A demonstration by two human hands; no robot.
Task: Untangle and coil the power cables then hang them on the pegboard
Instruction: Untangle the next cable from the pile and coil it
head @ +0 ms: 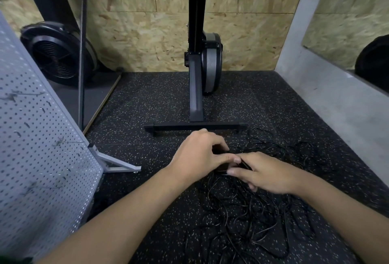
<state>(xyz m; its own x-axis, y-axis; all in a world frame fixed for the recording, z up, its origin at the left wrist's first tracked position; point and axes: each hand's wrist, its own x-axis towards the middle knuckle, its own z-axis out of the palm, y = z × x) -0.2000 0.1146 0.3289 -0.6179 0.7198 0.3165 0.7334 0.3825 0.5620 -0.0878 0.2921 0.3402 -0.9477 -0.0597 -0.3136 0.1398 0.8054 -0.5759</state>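
A tangle of thin black power cables [248, 217] sprawls over the speckled black floor mat, from centre to lower right. My left hand [197, 154] curls its fingers round a dark piece of the cables, probably a plug or bundle, above the heap. My right hand [265, 171] meets it from the right and pinches the same dark piece with fingers and thumb. The held part is mostly hidden by my fingers. A grey pegboard [35, 158] with several small hooks stands tilted at the left on a metal foot [117, 163].
A black exercise machine post with a flywheel [207, 64] stands on a crossbar base [195, 127] just beyond my hands. A black fan [59, 53] sits at the back left. Chipboard wall behind, a grey concrete ledge [336, 103] along the right.
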